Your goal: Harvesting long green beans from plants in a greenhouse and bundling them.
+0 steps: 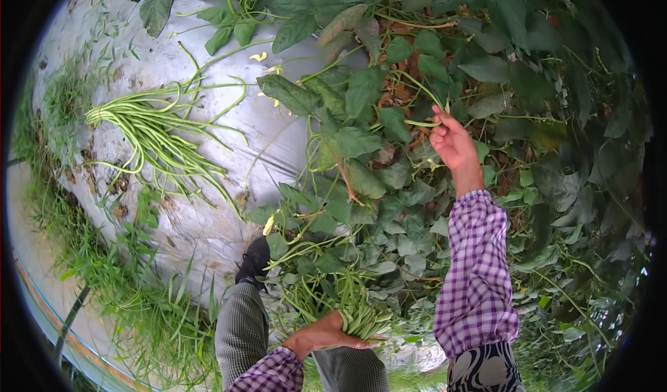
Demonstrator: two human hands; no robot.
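My left hand (324,334) is low in the view, before my knees, wrapped around a thick bunch of yardlong beans (363,316). Their cut ends point to the right, and their length trails off among the leaves. Farther out on the right, my right hand (452,139) pinches a slender green bean (423,124) between thumb and fingers, among the bean vines (365,142). A thin stem (423,87) arcs down to the fingertips; where it joins the bean is hidden by the hand. Both forearms wear purple checked sleeves.
A tied bundle of yardlong beans (167,137) lies on silver plastic mulch film (213,22) at left. Pale yellow flowers (269,225) hang from the vines. Tall grass (140,298) borders the film. My dark shoe (255,259) stands at the foliage edge.
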